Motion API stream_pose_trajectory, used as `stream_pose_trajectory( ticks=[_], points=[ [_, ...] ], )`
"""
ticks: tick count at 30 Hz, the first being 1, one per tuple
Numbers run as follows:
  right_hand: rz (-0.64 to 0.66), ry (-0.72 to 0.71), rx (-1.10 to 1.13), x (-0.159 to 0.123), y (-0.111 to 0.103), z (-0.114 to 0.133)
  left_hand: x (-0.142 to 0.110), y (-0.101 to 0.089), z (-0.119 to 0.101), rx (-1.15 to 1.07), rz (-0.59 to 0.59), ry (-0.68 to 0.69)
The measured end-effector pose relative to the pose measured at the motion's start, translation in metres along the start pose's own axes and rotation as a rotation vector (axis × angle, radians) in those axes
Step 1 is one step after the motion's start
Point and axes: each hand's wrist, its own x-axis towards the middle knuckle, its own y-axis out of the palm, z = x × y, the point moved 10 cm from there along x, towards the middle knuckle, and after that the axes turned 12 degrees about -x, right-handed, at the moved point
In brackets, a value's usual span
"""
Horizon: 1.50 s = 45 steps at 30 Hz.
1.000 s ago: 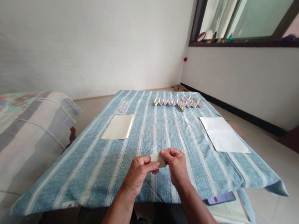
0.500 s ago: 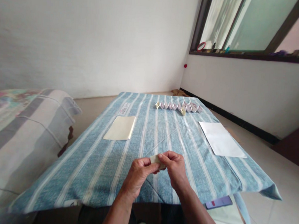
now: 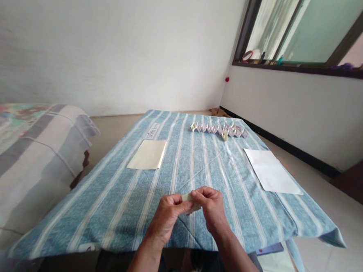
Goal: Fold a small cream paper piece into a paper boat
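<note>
A small folded piece of cream paper (image 3: 186,198) is pinched between my two hands, above the near part of the table. My left hand (image 3: 168,211) grips its left side, thumb pointing right across it. On the other side, my right hand (image 3: 210,205) holds the paper with thumb and bent fingers. Much of the paper hides behind my fingers, so its exact fold cannot be made out. Farther off on the striped blue cloth (image 3: 166,184) stands a row of small folded paper shapes (image 3: 214,130), pale pinkish and cream.
Cream paper sheets (image 3: 148,154) lie at the left of the table, white sheets (image 3: 271,170) at the right. A stool (image 3: 299,262) below the right edge bears more paper (image 3: 276,263) and a purple phone-like item (image 3: 269,249). A covered bed (image 3: 45,156) stands at left.
The view has shifted slightly. Both hands keep hold of the small folded paper, with little change in the fingers, and sit a touch lower in the picture.
</note>
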Motion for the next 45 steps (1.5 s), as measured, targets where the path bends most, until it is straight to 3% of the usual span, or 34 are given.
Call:
stream_pose_trajectory(
  ticks=[9,31,40,45],
  points=[
    [-0.036,-0.012,-0.087,0.001,-0.006,-0.002,0.003,-0.009,0.003,0.063,-0.026,-0.006],
    [0.016,0.012,-0.034,-0.002,-0.001,-0.006,-0.006,-0.01,-0.002,-0.068,0.001,-0.043],
    [0.003,0.021,-0.013,-0.001,-0.002,-0.008,-0.009,-0.003,-0.005,0.084,0.089,-0.018],
    [0.051,0.06,0.027,-0.003,0.006,-0.012,-0.008,-0.002,0.004,0.102,0.059,-0.036]
  ],
)
